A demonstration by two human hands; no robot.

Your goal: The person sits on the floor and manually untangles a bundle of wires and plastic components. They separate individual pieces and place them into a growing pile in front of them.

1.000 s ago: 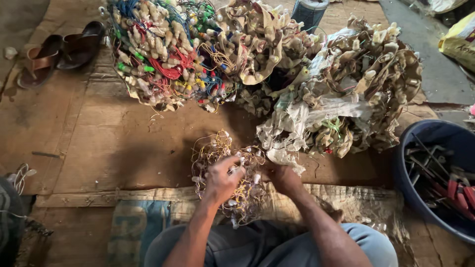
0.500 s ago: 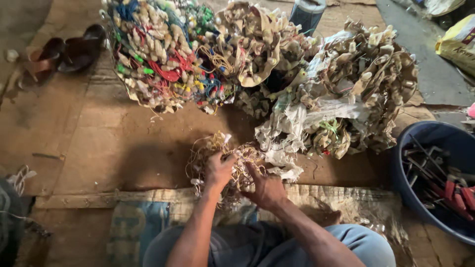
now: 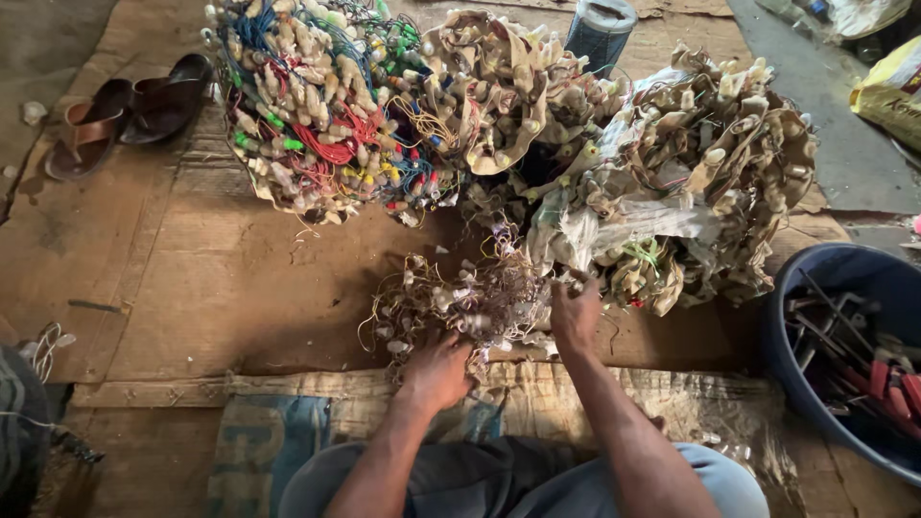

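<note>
Tangled wires with small pale bulbs (image 3: 460, 302) are spread in a low heap on brown cardboard sheets (image 3: 192, 278) laid over the floor, just in front of the seated person's knees; the left hand (image 3: 436, 369) is pressed fingers-down into the heap's near edge, and the right hand (image 3: 574, 312) is closed on strands at its right side. Far behind the heap, large bundles of the same wiring (image 3: 499, 105) are piled across the cardboard. Brown sandals (image 3: 125, 110) are seen at far left, a blue tub of tools (image 3: 844, 355) at right, and a printed woven sack (image 3: 278, 441) along the near edge.
</note>
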